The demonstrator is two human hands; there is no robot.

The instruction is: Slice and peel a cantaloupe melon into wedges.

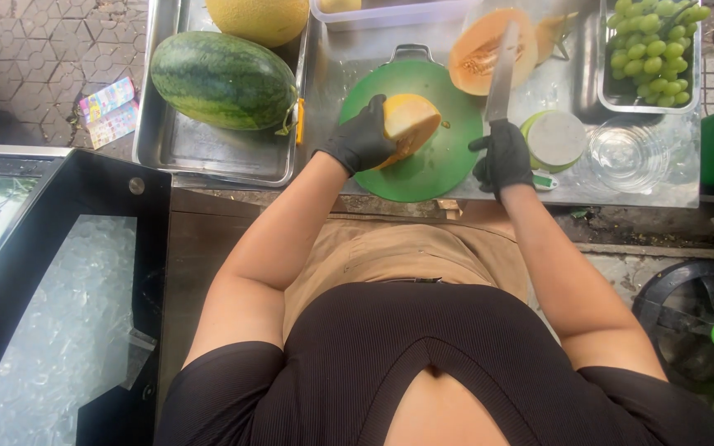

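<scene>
Steel counter: I see my left hand gripping a melon wedge on the round green board; my right hand clenches a knife toward twelve o'clock.

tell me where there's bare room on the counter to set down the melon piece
Bare steel shows in the metal tray in front of the striped green watermelon, and the near half of the round green cutting board is free. It is crowded around the clear glass bowl, green-rimmed white lid and green grapes.
</scene>
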